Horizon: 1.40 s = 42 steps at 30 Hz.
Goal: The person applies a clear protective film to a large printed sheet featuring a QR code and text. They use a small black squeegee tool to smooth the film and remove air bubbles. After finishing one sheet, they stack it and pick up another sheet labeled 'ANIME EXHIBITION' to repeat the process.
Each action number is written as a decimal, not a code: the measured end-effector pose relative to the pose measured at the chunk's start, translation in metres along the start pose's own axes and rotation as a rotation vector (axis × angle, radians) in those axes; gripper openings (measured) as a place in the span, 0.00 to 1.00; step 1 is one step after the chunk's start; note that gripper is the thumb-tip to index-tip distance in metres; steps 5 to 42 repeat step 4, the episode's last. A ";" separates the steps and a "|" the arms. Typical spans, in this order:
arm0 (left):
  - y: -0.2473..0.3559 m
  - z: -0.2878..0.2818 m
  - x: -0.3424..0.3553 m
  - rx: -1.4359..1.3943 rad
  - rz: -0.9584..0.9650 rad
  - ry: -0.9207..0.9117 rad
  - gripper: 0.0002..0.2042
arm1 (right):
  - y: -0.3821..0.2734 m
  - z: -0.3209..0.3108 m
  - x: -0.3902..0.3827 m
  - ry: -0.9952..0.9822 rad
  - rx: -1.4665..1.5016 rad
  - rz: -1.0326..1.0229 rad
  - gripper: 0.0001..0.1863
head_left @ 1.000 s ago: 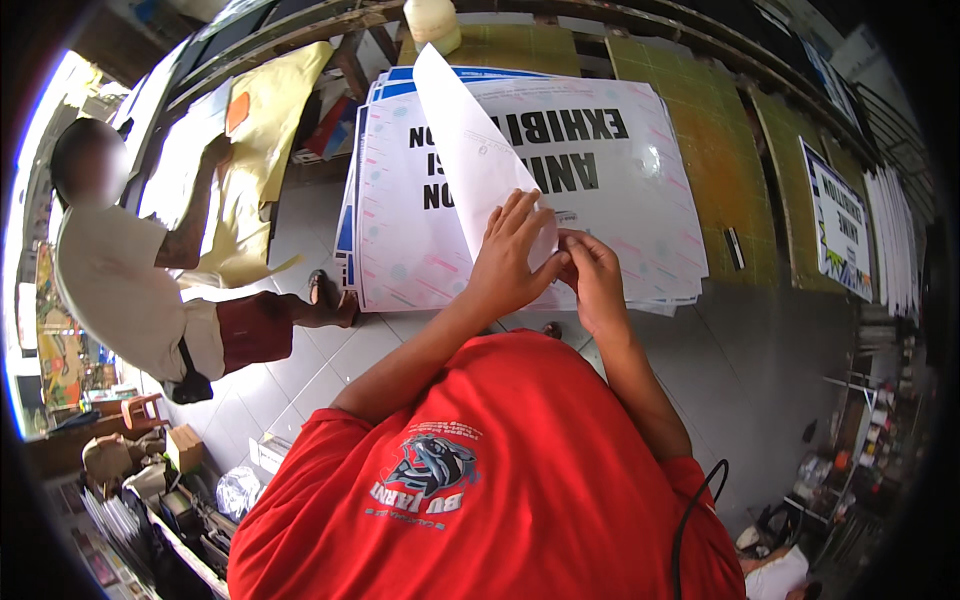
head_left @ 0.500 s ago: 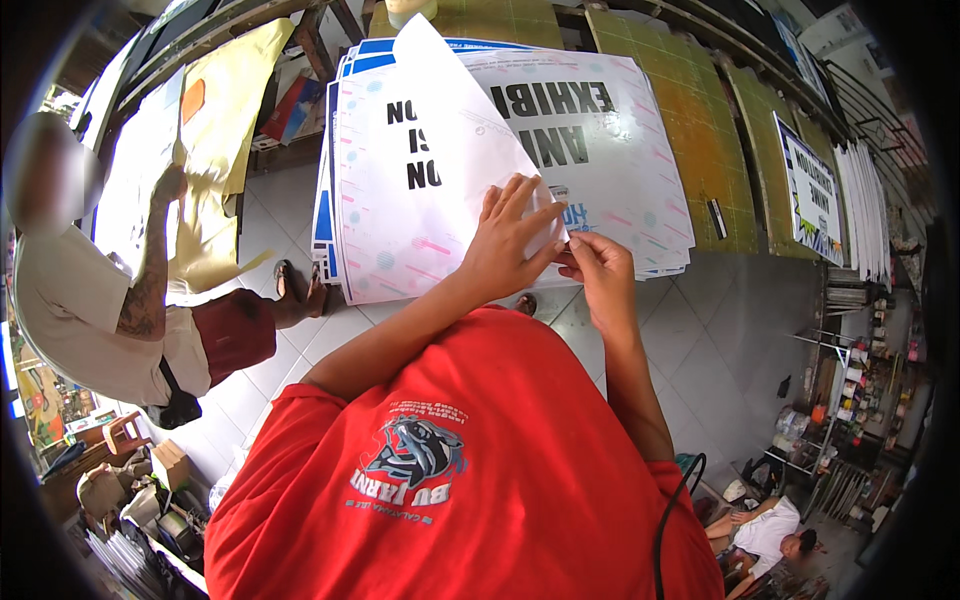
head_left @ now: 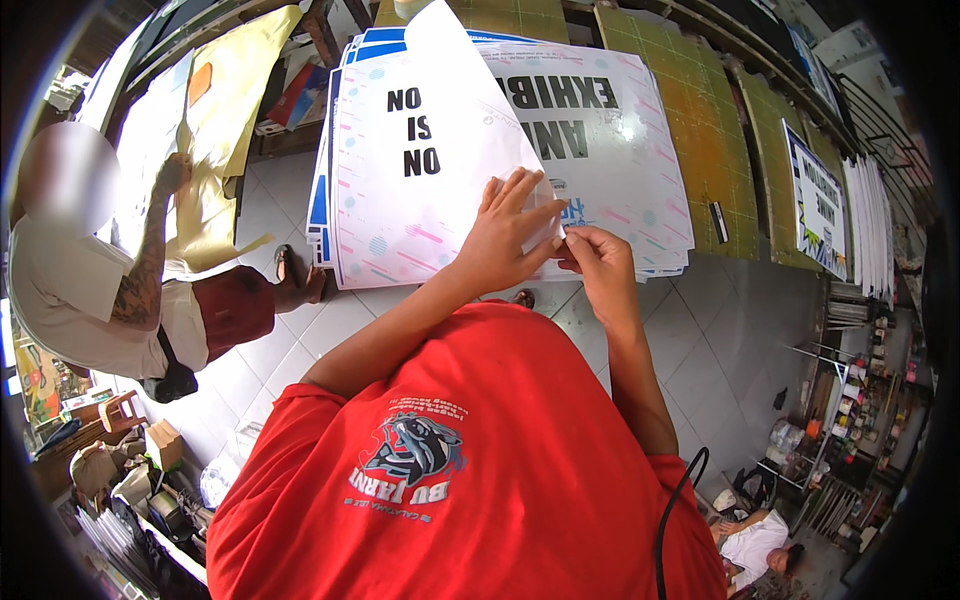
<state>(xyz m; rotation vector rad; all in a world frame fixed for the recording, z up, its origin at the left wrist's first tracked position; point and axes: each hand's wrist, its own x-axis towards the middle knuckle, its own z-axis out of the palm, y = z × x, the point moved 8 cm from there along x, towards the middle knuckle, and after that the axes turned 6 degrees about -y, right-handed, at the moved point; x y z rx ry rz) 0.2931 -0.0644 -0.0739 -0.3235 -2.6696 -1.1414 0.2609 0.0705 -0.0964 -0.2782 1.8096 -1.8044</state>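
A large printed sheet (head_left: 390,225) with black lettering and pink and blue flecks lies on a stack of similar prints. Part of it is turned over, and its plain white back shows as a long flap (head_left: 465,105) whose narrow tip points to the far edge. My left hand (head_left: 507,232) lies on the lower part of this flap, fingers spread and pressing down. Just right of it, at the near edge of the stack, my right hand (head_left: 602,268) pinches the sheet's edge between thumb and fingers. The pinched bit is mostly hidden by the fingertips.
Greenish-yellow gridded boards (head_left: 690,120) lie under and beside the stack, with a small dark tool (head_left: 718,222) on one. Finished panels (head_left: 815,205) lean at the right. A person in a white shirt (head_left: 75,290) works at yellow paper (head_left: 225,110) on the left; another person sits lower right.
Both hands keep nearly the same place on the sheet. My left fingers have shifted slightly toward the far side. The person on the left has moved their head and hand a little.
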 end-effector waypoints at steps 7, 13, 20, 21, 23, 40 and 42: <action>0.000 0.003 0.001 -0.018 0.009 -0.013 0.22 | 0.002 -0.003 0.001 -0.022 0.011 0.000 0.10; 0.000 0.003 0.001 -0.018 0.009 -0.013 0.22 | 0.002 -0.003 0.001 -0.022 0.011 0.000 0.10; 0.000 0.003 0.001 -0.018 0.009 -0.013 0.22 | 0.002 -0.003 0.001 -0.022 0.011 0.000 0.10; 0.000 0.003 0.001 -0.018 0.009 -0.013 0.22 | 0.002 -0.003 0.001 -0.022 0.011 0.000 0.10; 0.000 0.003 0.001 -0.018 0.009 -0.013 0.22 | 0.002 -0.003 0.001 -0.022 0.011 0.000 0.10; 0.000 0.003 0.001 -0.018 0.009 -0.013 0.22 | 0.002 -0.003 0.001 -0.022 0.011 0.000 0.10; 0.000 0.003 0.001 -0.018 0.009 -0.013 0.22 | 0.002 -0.003 0.001 -0.022 0.011 0.000 0.10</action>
